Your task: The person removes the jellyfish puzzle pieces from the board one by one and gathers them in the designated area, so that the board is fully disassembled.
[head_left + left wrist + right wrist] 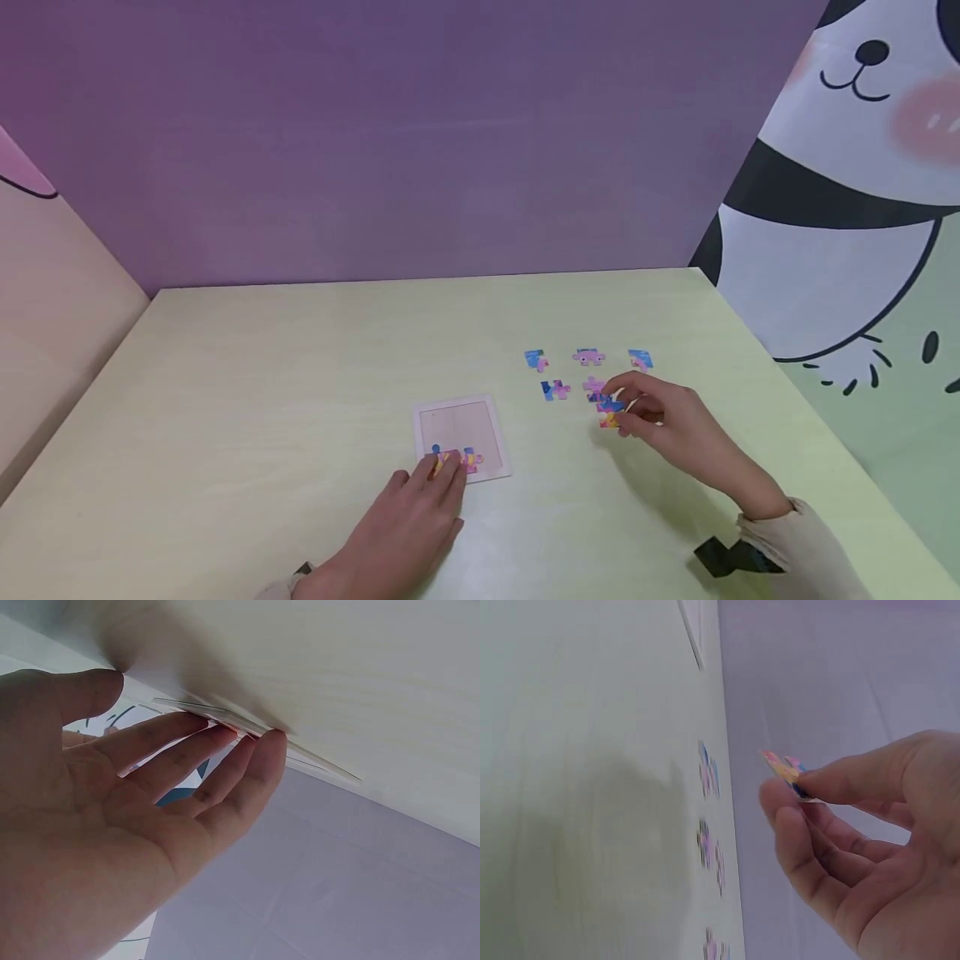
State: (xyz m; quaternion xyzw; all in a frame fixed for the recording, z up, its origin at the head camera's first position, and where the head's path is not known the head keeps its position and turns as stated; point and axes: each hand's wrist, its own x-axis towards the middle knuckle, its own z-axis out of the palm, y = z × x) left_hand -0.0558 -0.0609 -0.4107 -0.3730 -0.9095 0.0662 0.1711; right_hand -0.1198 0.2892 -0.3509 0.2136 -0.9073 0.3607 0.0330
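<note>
My right hand [678, 425] pinches a small jigsaw puzzle piece [784, 769], yellow with pink and dark blue, between thumb and fingertips, raised above the table. Past it lie loose puzzle pieces: a pink one [592, 384] close by the fingers, and a blue and pink one [555, 390] to its left. The left hand [405, 521] rests its fingertips at the near edge of a square puzzle tray [459, 423] with a pale rim. Joined pieces [471, 460] lie along the tray's near side, partly hidden under those fingers. In the left wrist view, the fingers are nearly straight.
Farther back is a row of loose pieces: a blue corner one [535, 359], one with eyes [588, 357] and another blue corner one [641, 358]. The pale table [262, 400] ends at a purple wall [420, 150]. A panda picture [832, 283] covers the right wall.
</note>
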